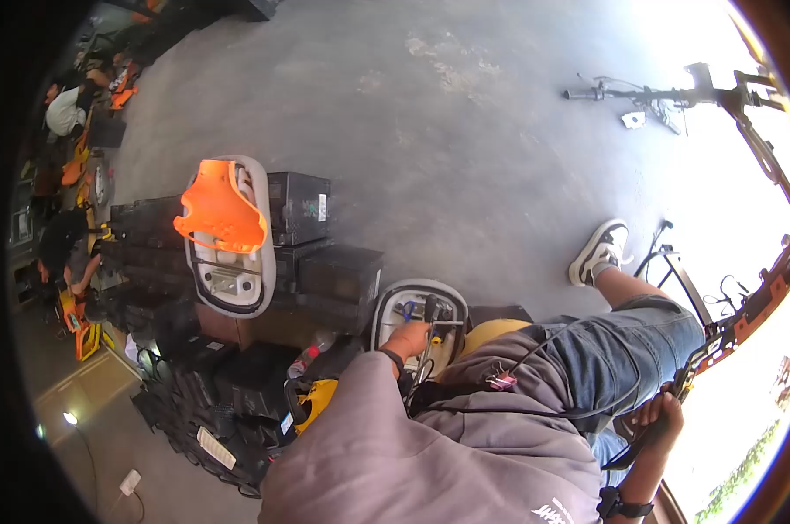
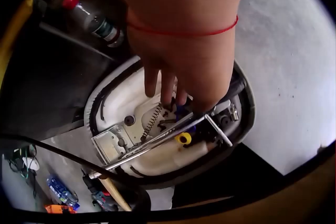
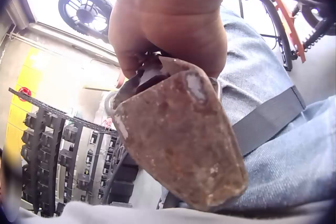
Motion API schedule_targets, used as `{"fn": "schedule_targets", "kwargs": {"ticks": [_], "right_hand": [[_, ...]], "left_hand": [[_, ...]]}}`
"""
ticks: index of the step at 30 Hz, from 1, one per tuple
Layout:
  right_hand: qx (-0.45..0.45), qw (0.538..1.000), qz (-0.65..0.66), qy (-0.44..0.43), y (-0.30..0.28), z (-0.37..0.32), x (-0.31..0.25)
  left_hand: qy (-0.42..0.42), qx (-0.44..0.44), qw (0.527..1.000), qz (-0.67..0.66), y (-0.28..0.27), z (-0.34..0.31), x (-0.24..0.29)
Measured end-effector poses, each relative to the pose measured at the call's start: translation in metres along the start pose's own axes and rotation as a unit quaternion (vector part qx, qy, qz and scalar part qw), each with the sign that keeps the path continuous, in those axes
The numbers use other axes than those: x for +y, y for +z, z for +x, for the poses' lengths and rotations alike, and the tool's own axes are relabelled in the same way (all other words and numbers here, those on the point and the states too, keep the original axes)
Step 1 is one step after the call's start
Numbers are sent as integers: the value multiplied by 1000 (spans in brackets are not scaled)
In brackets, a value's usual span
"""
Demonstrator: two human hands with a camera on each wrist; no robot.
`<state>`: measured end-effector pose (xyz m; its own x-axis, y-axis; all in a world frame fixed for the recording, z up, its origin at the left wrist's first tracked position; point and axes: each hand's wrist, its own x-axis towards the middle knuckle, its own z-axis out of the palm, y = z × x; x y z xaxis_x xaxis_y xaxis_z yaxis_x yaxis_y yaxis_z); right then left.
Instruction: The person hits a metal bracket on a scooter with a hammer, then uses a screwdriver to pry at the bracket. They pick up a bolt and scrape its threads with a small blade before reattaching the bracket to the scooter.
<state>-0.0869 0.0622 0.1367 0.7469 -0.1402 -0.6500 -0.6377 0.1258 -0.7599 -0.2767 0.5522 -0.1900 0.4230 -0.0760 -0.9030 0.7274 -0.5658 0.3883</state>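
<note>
My left hand (image 1: 410, 337) reaches down into an upturned bike seat (image 2: 92, 111) that holds small parts. In the left wrist view its fingertips are right at a black handle (image 2: 232, 91); whether they pinch it, I cannot tell. Below them lie a metal rod tool (image 2: 149, 146), a coil spring (image 2: 152, 121) and a yellow piece (image 2: 183, 138). My right hand (image 1: 661, 421) is by my thigh, fingers curled round a brown, scuffed wedge-shaped piece (image 3: 181, 134). That piece fills the middle of the right wrist view and hides the fingertips.
A second upturned seat (image 1: 266, 293) carries an orange cover (image 1: 225, 210), beside black boxes (image 1: 301, 210). A red-capped bottle (image 1: 308, 358) stands near the left forearm. An orange bike frame (image 1: 766, 288) runs along the right, with handlebars (image 1: 639, 93) farther off. Other people work at far left.
</note>
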Motion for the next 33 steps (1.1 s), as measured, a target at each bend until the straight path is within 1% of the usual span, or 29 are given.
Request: {"fn": "schedule_targets", "kwargs": {"ticks": [1,2,3,4,5,6,7,8,10,11,12,13,14,15,17,18,19,20,21,22,23,25,26,27,28,29,30,32,33], "right_hand": [[12,1000,-3,4,10,-12,0],[49,998,33,8,41,-25,-5],[85,994,68,11,62,-32,-11],[75,997,14,2,66,-37,-14],[84,996,14,2,67,-40,-13],[140,990,13,-2,67,-42,-11],[197,980,12,-6,67,-45,-8],[205,979,14,-5,62,-48,-5],[177,984,-26,-23,50,-50,0],[162,983,-81,-12,51,-53,2],[180,982,-50,-30,61,-56,5],[199,978,-17,-53,75,-58,9],[202,978,-9,-49,79,-59,14],[209,977,1,-45,79,-62,20],[209,976,57,-19,79,-68,21],[234,970,65,-11,82,-72,19],[258,963,75,-6,82,-74,15],[269,960,82,7,76,-78,12],[272,958,92,18,68,-82,10],[266,957,115,24,48,-83,16],[264,950,167,20,27,-79,23],[253,914,316,22,-12,-68,41],[234,905,355,13,-31,-60,56],[243,893,378,-1,-41,-58,64],[257,890,376,19,-43,-53,64],[266,889,371,41,-48,-48,63],[268,881,388,34,-56,-41,69],[300,892,337,28,-70,-25,81],[302,883,357,21,-77,-23,80]], "left_hand": [[92,54,989,105,-4,-3,11],[187,111,954,208,-11,-1,19],[194,102,953,210,-17,4,25],[228,194,932,205,-23,8,29],[260,285,901,197,-28,12,30],[265,278,902,198,-31,16,29],[214,211,941,155,-37,23,28],[161,141,971,111,-40,29,25],[161,139,969,127,-40,43,20],[159,143,967,141,-40,49,19],[128,131,973,144,-38,54,23],[63,110,984,126,-40,51,33],[67,128,983,114,-32,60,27],[78,125,977,152,-36,59,33],[123,114,972,165,-31,67,29],[131,113,971,168,-30,72,26],[74,82,976,185,-34,75,31],[131,4,962,238,-46,89,26],[201,-28,966,161,-62,89,25],[83,-70,958,267,-87,64,68],[68,-22,936,344,-102,57,86],[124,28,934,335,-152,19,154],[155,48,929,334,-177,-3,187],[176,107,927,312,-203,-20,215],[197,141,916,319,-232,-43,255],[223,167,917,287,-265,-49,280],[249,187,926,213,-278,-85,327],[283,219,924,135,-313,-115,381],[298,232,921,98,-318,-139,409]]}}
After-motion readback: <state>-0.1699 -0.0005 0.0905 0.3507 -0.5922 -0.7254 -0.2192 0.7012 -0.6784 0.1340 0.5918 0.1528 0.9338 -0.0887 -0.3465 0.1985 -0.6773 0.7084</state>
